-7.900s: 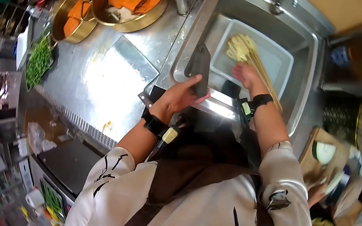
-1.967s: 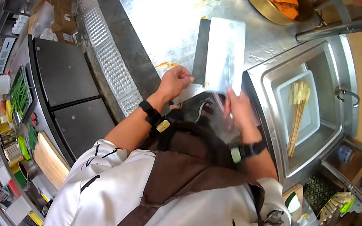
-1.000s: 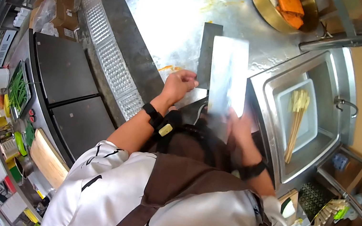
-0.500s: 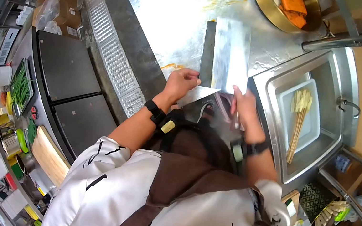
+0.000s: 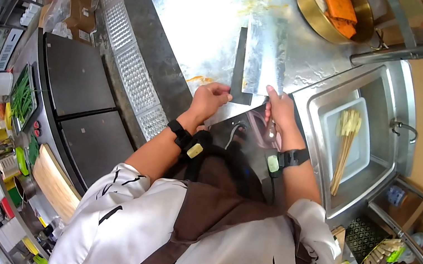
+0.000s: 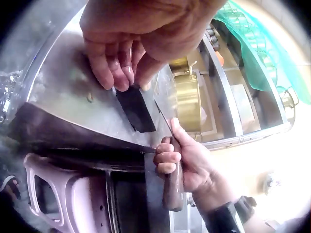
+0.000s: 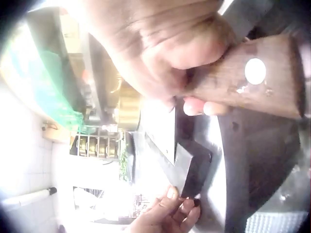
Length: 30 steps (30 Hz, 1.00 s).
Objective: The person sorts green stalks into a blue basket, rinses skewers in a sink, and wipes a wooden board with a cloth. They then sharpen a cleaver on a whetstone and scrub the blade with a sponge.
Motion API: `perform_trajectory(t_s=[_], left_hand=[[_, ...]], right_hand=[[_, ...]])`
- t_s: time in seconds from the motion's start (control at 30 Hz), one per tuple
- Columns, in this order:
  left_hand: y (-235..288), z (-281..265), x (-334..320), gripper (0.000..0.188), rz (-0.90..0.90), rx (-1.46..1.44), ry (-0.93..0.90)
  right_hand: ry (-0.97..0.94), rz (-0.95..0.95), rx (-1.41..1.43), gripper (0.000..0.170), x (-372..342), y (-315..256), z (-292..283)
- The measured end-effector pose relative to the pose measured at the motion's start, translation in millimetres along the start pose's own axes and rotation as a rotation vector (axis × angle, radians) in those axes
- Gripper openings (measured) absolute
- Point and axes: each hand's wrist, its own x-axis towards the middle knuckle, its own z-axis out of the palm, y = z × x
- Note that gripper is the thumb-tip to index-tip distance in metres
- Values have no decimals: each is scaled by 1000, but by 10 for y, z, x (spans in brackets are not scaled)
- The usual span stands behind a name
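Observation:
My right hand [image 5: 281, 112] grips the brown wooden handle [image 6: 173, 191] of a cleaver, its thumb up by the blade. The broad cleaver blade [image 5: 266, 60] lies over a dark whetstone [image 5: 238, 69] and hides much of it. Only a strip along the stone's left side and its near end show in the head view. My left hand [image 5: 209, 101] holds the near left end of the stone between thumb and fingers, as the left wrist view [image 6: 138, 109] also shows. The stone is at the near edge of the steel counter [image 5: 184, 31].
To the right, a sink [image 5: 318, 199] holds a white tub [image 5: 363, 153] with a bundle of skewers [image 5: 346, 136]. A brass pan [image 5: 314, 17] with orange pieces stands at the back. Below the counter edge is a pink stool [image 6: 80, 194]; a cardboard box [image 5: 78, 6] stands left.
Earlier the left hand held the stone over the sink's edge, the right near the skewers. Since then, the cleaver has moved toward the body and away again over the stone; the left hand stays put.

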Motion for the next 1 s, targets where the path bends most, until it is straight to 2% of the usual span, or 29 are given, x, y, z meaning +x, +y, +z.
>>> perform_trajectory(t_s=[0.07,0.13,0.2,0.27,0.33,0.4,0.43,0.5,0.53,0.57,0.6,0.63,0.67,0.73,0.8,0.87,0.97,1.0], left_hand=[[29,-4,-3,27,-11,-6,4],[47,5,-6,26,-26,-23,1],[68,-17,-9,27,-39,-16,-22],[103,-8,22,27,-28,-36,-12],[73,-33,-31,27,-39,-34,-24],[94,-18,-31,27,-16,-13,-23],[86,-15,-31,27,-15,-10,-24],[75,-6,-25,28,-23,-29,-12],[80,-1,-15,28,-17,-33,-20],[79,-8,-5,28,-26,-25,-24],[70,-14,-5,29,-38,-19,-26],[49,-11,-19,29,-39,-25,-26],[41,-12,-6,29,-35,-40,-27],[4,-46,-2,30,-42,-42,-24],[-30,-19,16,29,3,-44,-11],[-30,6,-6,29,-6,-39,-5],[42,-26,-9,28,-10,-3,-10],[59,-14,-13,27,-18,13,-15]], right_hand=[[-12,-75,-58,41,-72,135,4],[-80,-78,-296,34,-354,476,-175],[-22,-177,-260,39,-755,792,-235],[26,-96,-174,37,-793,729,-232],[-14,-22,-281,37,-372,501,-233],[4,-66,-45,42,-17,154,-78],[4,-67,-42,42,-18,132,-48],[4,-26,-99,44,-45,83,-27],[-16,-59,-234,43,-276,101,-88],[-35,-49,-262,39,-360,408,-175],[-89,-319,-388,37,-488,742,-291],[-63,-109,-192,38,-714,780,-280],[-20,-49,-132,39,-857,767,-269],[20,-88,-155,37,-750,611,-247],[-17,-32,-316,35,-236,395,-228],[4,-32,-46,38,-9,-8,-36],[-26,2,-75,42,-94,97,-26],[-58,-51,-234,42,-211,283,-118]])
